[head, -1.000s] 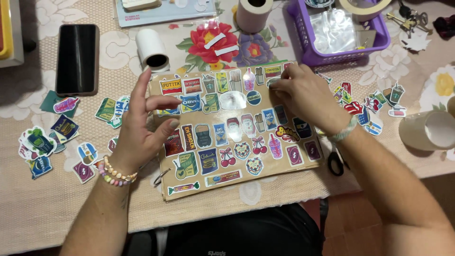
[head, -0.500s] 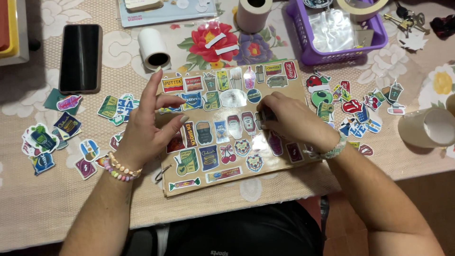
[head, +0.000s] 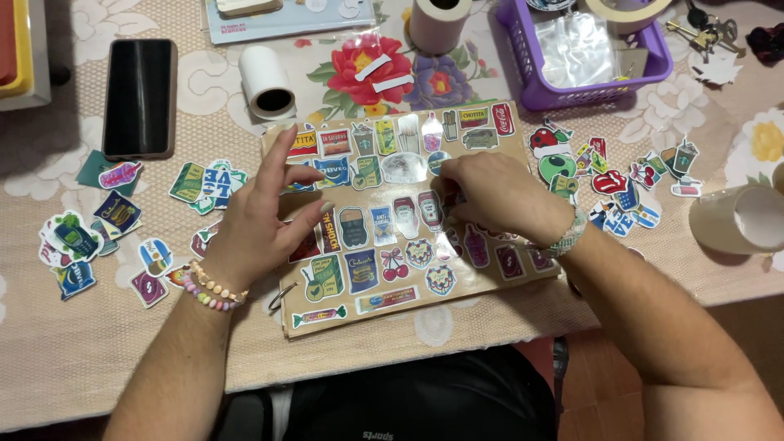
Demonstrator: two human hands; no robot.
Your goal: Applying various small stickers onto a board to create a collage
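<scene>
Head view: hands press sticker board.

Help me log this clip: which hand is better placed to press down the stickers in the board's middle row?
Right, probably: the right hand has its fingers curled onto the middle row of the brown sticker board; the left hand rests flat at its left edge.

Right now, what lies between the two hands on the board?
Head view: rows of stickers on the brown board between left hand and right hand.

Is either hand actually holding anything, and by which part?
Neither clearly holds anything. The left hand lies flat on the sticker-covered cardboard sheet, pressing its left side. The right hand has its fingers curled at the sheet's middle; a pinched sticker cannot be told.
</scene>
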